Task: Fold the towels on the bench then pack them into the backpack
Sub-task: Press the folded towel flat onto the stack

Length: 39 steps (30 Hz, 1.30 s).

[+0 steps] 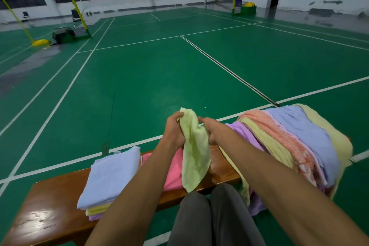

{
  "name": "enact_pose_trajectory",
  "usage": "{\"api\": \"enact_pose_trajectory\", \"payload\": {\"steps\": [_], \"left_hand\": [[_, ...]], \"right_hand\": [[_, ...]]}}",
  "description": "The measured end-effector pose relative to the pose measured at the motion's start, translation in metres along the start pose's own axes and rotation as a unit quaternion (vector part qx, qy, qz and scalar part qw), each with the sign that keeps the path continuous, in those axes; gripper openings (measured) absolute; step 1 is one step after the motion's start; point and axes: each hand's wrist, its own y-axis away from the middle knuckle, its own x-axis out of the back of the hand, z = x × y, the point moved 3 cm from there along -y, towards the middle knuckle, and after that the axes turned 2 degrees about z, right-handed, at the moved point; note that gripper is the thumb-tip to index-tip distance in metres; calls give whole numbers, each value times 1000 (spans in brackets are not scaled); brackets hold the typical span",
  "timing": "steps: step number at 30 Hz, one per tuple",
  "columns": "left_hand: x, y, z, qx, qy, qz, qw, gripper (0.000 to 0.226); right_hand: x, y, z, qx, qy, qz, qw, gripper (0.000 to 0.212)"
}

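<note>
Your left hand (173, 129) and your right hand (214, 130) are both raised over the brown polished wooden tabletop (46, 213), each gripping the same pale yellow-green terry towel (194, 158). Your left hand's fingers pinch the towel's top corner, and your right hand clutches its upper edge just to the right; the cloth hangs down between them, its lower end dangling in front of the tabletop's near edge, just above your grey-trousered knees (207, 211).

On the tabletop to the left sits a stack of folded towels (107, 181): a light blue one on top, with yellow and lilac layers showing beneath at the near edge. Just right of that stack, partly hidden by your left forearm, a pink towel (174, 171) lies flat on the tabletop, behind the hanging towel.

To the right, a heap of unfolded towels (295, 146) covers the tabletop's right end and spills over its near side: lilac, pale yellow, orange patterned, light blue and another pale yellow one at the far right.

Beyond lies a green badminton court floor (159, 70) with white lines. At far left, near a yellow net post (77, 10), a dark bag-like object (62, 35) sits on the floor; you cannot tell whether it is the backpack
</note>
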Motion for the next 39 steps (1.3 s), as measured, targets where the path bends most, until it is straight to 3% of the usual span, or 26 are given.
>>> {"api": "enact_pose_trajectory", "payload": {"steps": [3, 6, 9, 11, 15, 17, 20, 23, 24, 26, 29, 32, 34, 36, 38, 39], "left_hand": [[3, -4, 1, -26, -8, 19, 999, 25], [13, -2, -5, -3, -33, 59, 998, 18], [20, -4, -12, 26, -91, 67, 993, 39], [14, -4, -15, 43, -96, 23, 994, 56], [-1, 2, -13, 47, -18, -12, 999, 51], [-1, 2, -12, 35, 52, -10, 998, 48], [4, 1, -7, 18, 110, -49, 993, 53], [5, -2, -1, 17, 86, -60, 994, 53], [5, -7, 1, 14, 56, -48, 997, 66], [7, -19, 3, 16, -12, 3, 1000, 87], [-2, -9, 9, 57, -87, 33, 994, 54], [5, -9, 15, 54, -198, 69, 976, 29], [16, -14, 25, 2, -197, 124, 973, 24], [28, -14, 40, -79, -146, 207, 964, 22], [38, -9, 52, -142, -125, 246, 951, 21], [42, -8, 57, -154, -144, 241, 947, 19]], "right_hand": [[-5, 0, -3, 5, -5, -5, 1000, 31], [-6, -5, -16, 114, -30, 54, 992, 22], [-12, 2, -27, 197, -54, 56, 977, 25], [-21, 4, -32, 219, 1, 34, 975, 28], [-29, 7, -43, 301, 158, 108, 934, 30], [-25, 13, -46, 314, 180, 140, 921, 19], [-14, 11, -48, 308, 175, 176, 918, 20], [-6, 11, -51, 302, 166, 218, 913, 15], [-5, 11, -52, 293, 162, 219, 916, 25], [0, 8, -55, 277, 138, 223, 924, 33], [3, 6, -53, 240, 62, 213, 945, 9], [3, 1, -52, 198, -30, 147, 969, 18], [9, 7, -61, 212, -144, 109, 961, 17], [21, 15, -72, 248, -294, 92, 918, 6], [29, 18, -67, 233, -356, 42, 904, 23], [30, 19, -62, 217, -338, 13, 916, 33]]}}
